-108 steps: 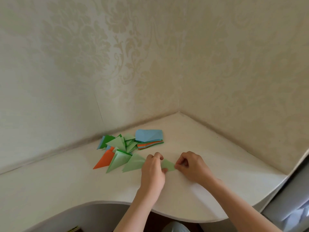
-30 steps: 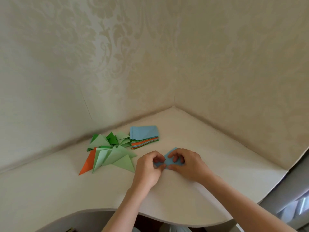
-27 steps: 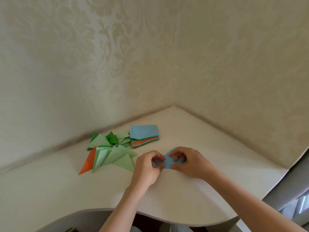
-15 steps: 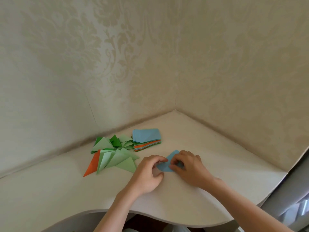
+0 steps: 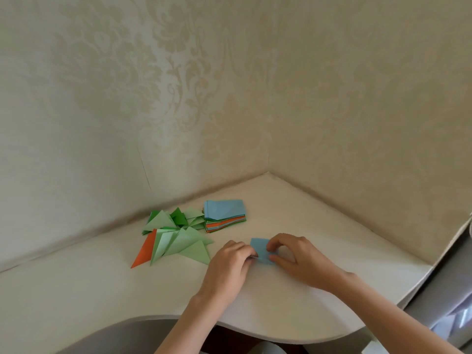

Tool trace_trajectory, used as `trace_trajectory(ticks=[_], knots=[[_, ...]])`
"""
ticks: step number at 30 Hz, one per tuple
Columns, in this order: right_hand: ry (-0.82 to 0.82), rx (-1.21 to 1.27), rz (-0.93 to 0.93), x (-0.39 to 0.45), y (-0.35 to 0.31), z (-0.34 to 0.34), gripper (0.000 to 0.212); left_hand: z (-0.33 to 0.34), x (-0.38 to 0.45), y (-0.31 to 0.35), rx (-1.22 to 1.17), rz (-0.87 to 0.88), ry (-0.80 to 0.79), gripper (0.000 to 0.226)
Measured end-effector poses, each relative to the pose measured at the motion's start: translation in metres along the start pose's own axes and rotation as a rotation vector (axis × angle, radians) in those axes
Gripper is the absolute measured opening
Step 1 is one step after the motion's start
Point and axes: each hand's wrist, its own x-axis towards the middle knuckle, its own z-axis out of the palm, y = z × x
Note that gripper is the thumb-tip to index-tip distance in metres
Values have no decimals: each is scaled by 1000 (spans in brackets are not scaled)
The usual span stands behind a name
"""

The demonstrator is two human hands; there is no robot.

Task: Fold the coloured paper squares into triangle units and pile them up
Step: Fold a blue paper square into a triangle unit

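Observation:
A small blue paper square (image 5: 260, 252) lies on the white corner desk (image 5: 293, 310) between my hands. My left hand (image 5: 228, 267) has its fingers curled and pinches the paper's left edge. My right hand (image 5: 298, 259) arches over the right side, with fingertips and thumb pinching the paper. Behind it stands a stack of unfolded squares (image 5: 224, 215), blue on top with orange and green below. To the left lies a loose pile of folded triangle units (image 5: 176, 238), mostly light and dark green, with one orange unit (image 5: 144, 252) at its left edge.
Two patterned wallpapered walls meet in a corner (image 5: 268, 172) just behind the stack. The desk's curved front edge (image 5: 255, 330) runs under my forearms. A grey piece of furniture (image 5: 449, 290) stands past the desk's right edge.
The light green unit I held 3.6 s ago now lies in the triangle pile. A blue square has come between my hands; it has turned from a diamond to lie squarer.

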Motion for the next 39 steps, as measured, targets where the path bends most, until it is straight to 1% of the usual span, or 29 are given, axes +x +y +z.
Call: trace_trajectory(ticks=[2,5,8,9,11,13,16,20,22,24,26,29,32,35,37,39], knots=[[2,-46,-49,-5,2,1,14,4,-1,1,-32,-62,16,6],[10,-59,-47,-9,2,5,26,8,0,2,-54,-138,46,9],[103,-68,0,-7,0,17,36,9,2,5,-90,-207,73,16],[138,-68,28,-5,0,20,36,11,3,5,-100,-223,87,18],[178,-75,82,-1,0,24,31,14,5,5,-100,-252,104,23],[178,-93,120,3,0,27,27,16,7,6,-80,-268,128,27],[180,-115,158,6,1,28,30,20,8,6,-69,-289,165,28],[200,-40,208,6,1,26,27,24,9,1,-70,-316,170,31],[204,-4,233,7,1,25,28,25,10,-1,-84,-329,165,33],[156,19,274,9,0,23,36,24,11,-4,-104,-343,147,31],[67,23,293,12,1,19,42,22,11,-5,-127,-344,121,24],[-49,26,296,17,5,11,46,20,12,-11,-156,-338,79,18],[-135,53,294,17,10,2,48,18,12,-11,-131,-330,49,13],[-237,13,276,19,9,-9,52,15,14,-6,-62,-316,11,14],[-267,-19,286,20,3,-15,54,13,17,-3,9,-308,-32,18],[-241,-32,288,19,-3,-16,50,10,18,0,71,-293,-79,21]])
